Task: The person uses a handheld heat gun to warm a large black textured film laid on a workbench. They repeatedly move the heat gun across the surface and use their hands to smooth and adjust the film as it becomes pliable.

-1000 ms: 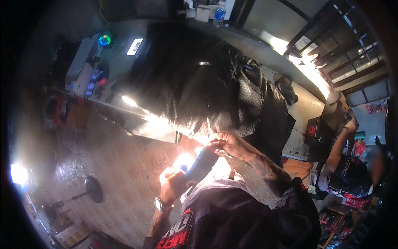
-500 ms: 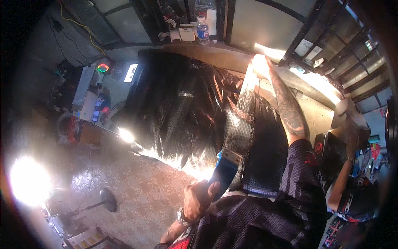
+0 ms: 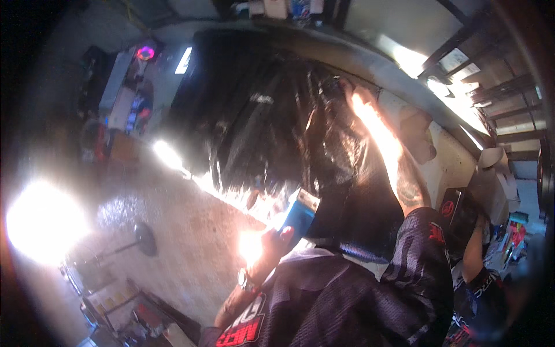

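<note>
Covering much of the table (image 3: 438, 169) in the head view, the black plastic sheet (image 3: 263, 130) looks laid out, so I'd call that part done. It's creased and glossy, with bunched folds toward the right end; my read is that smoothing and fastening there are what's left. Can't tell whether any edge is secured, and glare washes out the near edge. Left hand (image 3: 275, 242): wrapped round a blue tool (image 3: 299, 218), thumb along it, firm grip by the look of it. Tool's tilted, pale end up and away from the body, close to the sheet's near edge. Could be a tape dispenser; too blurred to confirm, and no strip readable off it. Right hand (image 3: 356, 95): arm stretched out, hand at the sheet's far right side, seemingly touching it, fingers bent. Blur and glare there; can't tell if it's pinching or just pressing. Co-worker's arm (image 3: 474, 250) off to the right, near a black box (image 3: 454, 209), well apart from both hands.
</note>
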The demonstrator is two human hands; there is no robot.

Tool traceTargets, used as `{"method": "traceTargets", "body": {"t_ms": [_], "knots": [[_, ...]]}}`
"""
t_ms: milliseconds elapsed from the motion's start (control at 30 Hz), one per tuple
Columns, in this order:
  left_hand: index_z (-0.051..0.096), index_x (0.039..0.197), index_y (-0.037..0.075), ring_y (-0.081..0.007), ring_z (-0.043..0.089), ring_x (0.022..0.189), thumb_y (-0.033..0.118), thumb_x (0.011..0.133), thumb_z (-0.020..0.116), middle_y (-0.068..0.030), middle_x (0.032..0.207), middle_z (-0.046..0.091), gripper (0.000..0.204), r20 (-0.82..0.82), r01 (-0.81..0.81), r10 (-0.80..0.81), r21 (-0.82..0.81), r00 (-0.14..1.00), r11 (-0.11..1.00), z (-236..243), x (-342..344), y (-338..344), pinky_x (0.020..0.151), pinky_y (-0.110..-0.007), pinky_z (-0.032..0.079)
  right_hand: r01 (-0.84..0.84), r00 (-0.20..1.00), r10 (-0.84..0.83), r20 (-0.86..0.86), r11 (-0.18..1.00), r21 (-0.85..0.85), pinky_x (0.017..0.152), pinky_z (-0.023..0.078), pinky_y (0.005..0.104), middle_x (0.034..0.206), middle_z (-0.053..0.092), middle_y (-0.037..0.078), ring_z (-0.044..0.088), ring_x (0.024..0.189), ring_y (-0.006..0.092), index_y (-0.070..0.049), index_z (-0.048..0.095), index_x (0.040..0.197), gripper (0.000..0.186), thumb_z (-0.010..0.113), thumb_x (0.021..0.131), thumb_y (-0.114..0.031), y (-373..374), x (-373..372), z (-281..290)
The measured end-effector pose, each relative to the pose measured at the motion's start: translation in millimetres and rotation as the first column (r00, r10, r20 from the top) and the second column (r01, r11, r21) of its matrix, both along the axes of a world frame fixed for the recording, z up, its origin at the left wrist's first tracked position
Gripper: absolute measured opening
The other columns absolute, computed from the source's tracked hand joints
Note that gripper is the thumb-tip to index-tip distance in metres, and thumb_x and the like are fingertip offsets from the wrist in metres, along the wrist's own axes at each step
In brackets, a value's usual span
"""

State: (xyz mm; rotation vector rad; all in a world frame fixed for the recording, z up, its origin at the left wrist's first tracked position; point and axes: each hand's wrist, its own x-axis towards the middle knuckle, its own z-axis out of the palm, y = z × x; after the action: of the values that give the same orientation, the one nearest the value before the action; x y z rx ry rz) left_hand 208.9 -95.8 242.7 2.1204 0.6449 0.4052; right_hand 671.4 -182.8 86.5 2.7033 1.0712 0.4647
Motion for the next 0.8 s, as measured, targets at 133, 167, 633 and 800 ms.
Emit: {"method": "traceTargets", "body": {"t_ms": [133, 167, 633, 800], "knots": [[0.055, 0.064, 0.003, -0.0313, 0.055, 0.044, 0.051, 0.093, 0.063, -0.0135, 0.053, 0.053, 0.057, -0.154, 0.019, -0.029, -0.062, 0.988, 0.998, -22, -52, 10, 0.048, -0.038, 0.044, 0.17, 0.799, 0.008, -0.601, 0.956, 0.238, 0.11, 0.045, 0.0338, 0.147, 0.049, 0.016, 0.051, 0.131, 0.0193, -0.005, 0.04, 0.148, 0.046, 0.035, 0.105, -0.021, 12, -7, 2], [0.057, 0.065, 0.003, -0.0312, 0.056, 0.045, 0.051, 0.092, 0.064, -0.0142, 0.055, 0.055, 0.056, -0.101, 0.025, -0.024, 0.015, 0.995, 1.0, -30, -72, 15, 0.049, -0.038, 0.045, 0.029, 0.882, 0.061, -0.468, 0.983, 0.182, 0.109, 0.045, 0.0327, 0.15, 0.046, 0.015, 0.05, 0.132, 0.0178, -0.002, 0.039, 0.148, 0.046, 0.034, 0.105, -0.018, 12, -4, 0], [0.074, 0.092, 0.007, -0.033, 0.065, 0.062, 0.056, 0.092, 0.058, -0.0195, 0.069, 0.063, 0.051, -0.278, -0.105, 0.055, -0.17, 0.959, 0.98, -145, -126, 32, 0.06, -0.042, 0.049, 0.135, 0.848, 0.125, -0.516, 0.89, 0.437, 0.11, 0.042, 0.0396, 0.145, 0.051, 0.017, 0.052, 0.131, 0.028, -0.004, 0.046, 0.144, 0.047, 0.044, 0.104, -0.029, 25, -19, 14], [0.074, 0.095, 0.004, -0.03, 0.061, 0.055, 0.048, 0.091, 0.064, -0.0166, 0.063, 0.062, 0.045, -0.219, -0.176, 0.144, -0.134, 0.965, 0.975, -152, -121, 25, 0.057, -0.04, 0.048, 0.152, 0.847, 0.128, -0.517, 0.872, 0.466, 0.11, 0.041, 0.0405, 0.145, 0.051, 0.017, 0.052, 0.131, 0.0287, -0.004, 0.046, 0.144, 0.048, 0.046, 0.103, -0.03, 20, -16, 18]]}}
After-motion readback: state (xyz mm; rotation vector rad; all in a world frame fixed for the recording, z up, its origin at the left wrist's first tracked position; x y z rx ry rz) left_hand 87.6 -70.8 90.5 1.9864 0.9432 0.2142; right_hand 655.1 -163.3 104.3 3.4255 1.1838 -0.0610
